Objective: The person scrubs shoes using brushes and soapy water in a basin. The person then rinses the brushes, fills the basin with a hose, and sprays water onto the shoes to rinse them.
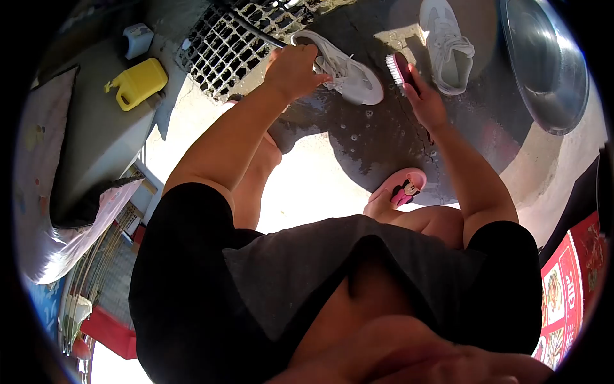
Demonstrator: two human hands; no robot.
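My left hand (293, 72) is closed on a white lace-up sneaker (358, 82), its thumb near the laces and its fingers by the opening. The shoe lies tilted on the wet ground. A black hose (252, 27) runs up to this hand; whether the fingers also touch it is hidden. In my right hand (425, 102) is a scrub brush (401, 69) with a dark red back, its white bristles facing left toward that shoe, a short gap apart. Just right of the brush, a second white sneaker (449, 54) stands by itself, sole down.
A metal basin (550, 70) stands at the upper right. Beyond the held shoe is a drain grate (220, 48). On the left are a yellow jug (137, 84) and a white container (137, 40). My foot wears a pink slipper (409, 182). Suds dot the wet ground.
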